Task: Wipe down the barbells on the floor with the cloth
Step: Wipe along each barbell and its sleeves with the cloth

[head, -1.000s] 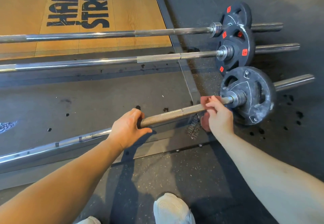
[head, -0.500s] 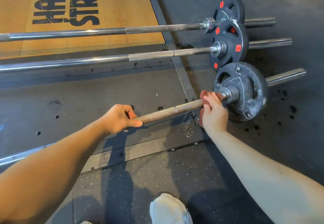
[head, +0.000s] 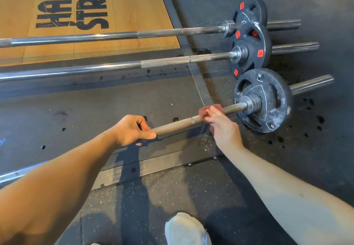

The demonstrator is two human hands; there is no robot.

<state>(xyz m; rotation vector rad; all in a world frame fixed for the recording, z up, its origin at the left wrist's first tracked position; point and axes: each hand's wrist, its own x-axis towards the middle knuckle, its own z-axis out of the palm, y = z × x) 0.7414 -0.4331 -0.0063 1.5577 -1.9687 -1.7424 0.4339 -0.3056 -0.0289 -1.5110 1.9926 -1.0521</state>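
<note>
Mid-wipe on near barbell [head: 178, 124], left hand [head: 134, 129] gripping its shaft, right hand [head: 223, 129] pinching cloth [head: 207, 110] round shaft near the plate [head: 272, 91]; middle barbell [head: 162, 62] and far barbell [head: 159, 33] probably still to do.

Three barbells [head: 178, 124] floored; reddish cloth [head: 206, 111] wraps nearest.

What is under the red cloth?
The nearest barbell passes under the cloth, which the right hand grips around it. The covered stretch of bar cannot be seen.
</note>
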